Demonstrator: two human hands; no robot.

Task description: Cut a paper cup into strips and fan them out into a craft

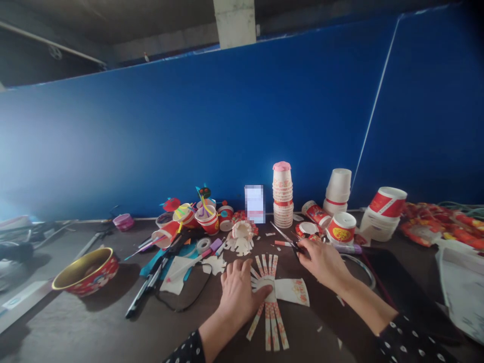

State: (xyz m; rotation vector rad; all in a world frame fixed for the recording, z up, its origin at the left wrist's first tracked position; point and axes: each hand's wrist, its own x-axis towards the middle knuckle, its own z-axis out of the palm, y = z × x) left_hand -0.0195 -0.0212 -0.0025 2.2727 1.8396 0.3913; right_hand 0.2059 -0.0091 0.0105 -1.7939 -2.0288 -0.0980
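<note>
A paper cup cut into strips lies flattened on the table, its narrow strips fanned out and one wide printed flap pointing right. My left hand rests over its left side, fingers stretched out, with the thumb on the cup's round base. To the upper right, my right hand has its fingers closed at the handles of a pair of scissors, whose blades point away to the left. The handles are mostly hidden under the fingers. Beside the blades lies a small red and white paper strip.
Behind stand a tall stack of paper cups, more cups and a lit screen. Decorated cups, a tape roll and cut paper lie left, beyond them a red bowl. A dark tablet-like slab lies right.
</note>
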